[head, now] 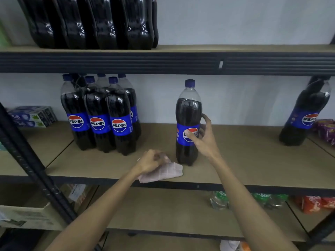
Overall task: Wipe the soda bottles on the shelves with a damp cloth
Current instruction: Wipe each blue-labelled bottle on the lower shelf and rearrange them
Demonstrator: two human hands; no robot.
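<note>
My right hand curls its fingers round the blue label of the lone soda bottle, which stands upright on the middle shelf, at one o'clock from the pale, crumpled cloth that my left hand bunches in closed fingers. The bottle is tall, glossy plastic on a narrow foot. I judge a damp, one-sided wipe could make it slip or tip toward the bottle pack at nine o'clock.

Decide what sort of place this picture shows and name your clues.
Probably a small shop or stockroom: metal shelving carries grouped Pepsi bottles, boxed goods and bright packets.
</note>
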